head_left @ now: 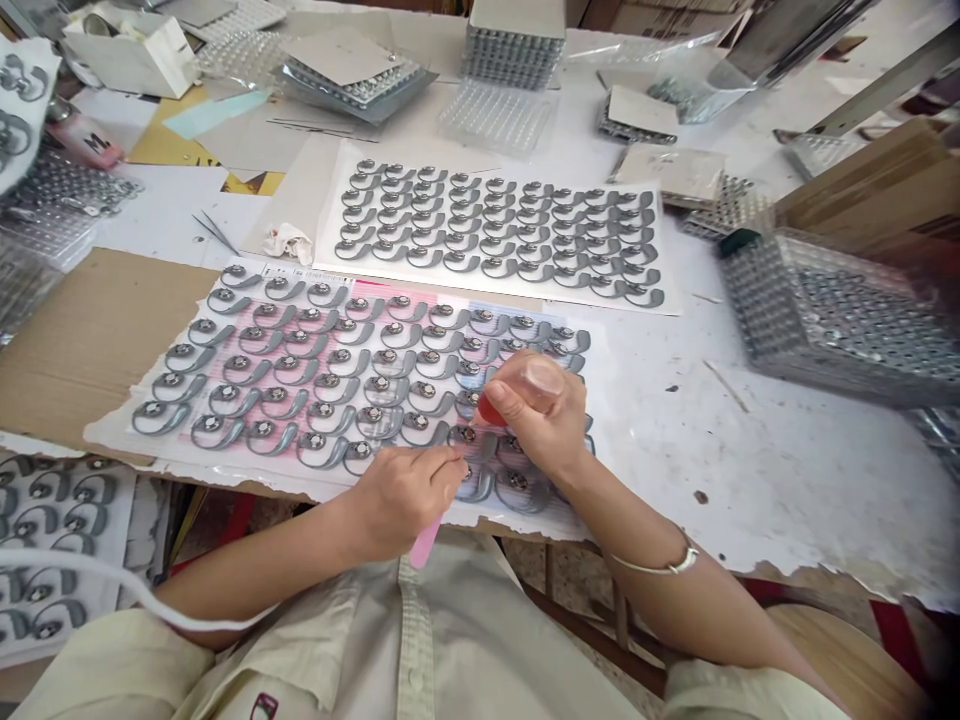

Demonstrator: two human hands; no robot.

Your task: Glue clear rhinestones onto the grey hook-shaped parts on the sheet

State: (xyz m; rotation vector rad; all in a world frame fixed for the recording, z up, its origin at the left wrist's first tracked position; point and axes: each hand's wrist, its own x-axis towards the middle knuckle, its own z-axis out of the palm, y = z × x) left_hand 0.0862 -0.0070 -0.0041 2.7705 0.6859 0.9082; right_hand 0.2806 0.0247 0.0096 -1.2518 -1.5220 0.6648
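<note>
My left hand (pixel 409 495) is closed around a pink tool (pixel 425 543), whose flat end sticks out below the fingers. A small squeeze bottle (pixel 538 385) with reddish contents is gripped in my right hand (pixel 551 430), its nozzle end pointing down and left. Both hands are over the front right part of a sheet (pixel 112 430) bearing rows of grey curved pieces (pixel 264 432), each with a round metallic part. The bottle's tip is near one piece (pixel 466 436); whether it touches cannot be made out.
Behind lies a second sheet (pixel 667 295) of similar pieces. Tweezers (pixel 216 232) and a crumpled tissue (pixel 289 243) lie at the left. Trays of small parts (pixel 847 310) stand at the right, with a stacked tray block (pixel 515 45) at the back. A white cable (pixel 135 585) crosses the lower left.
</note>
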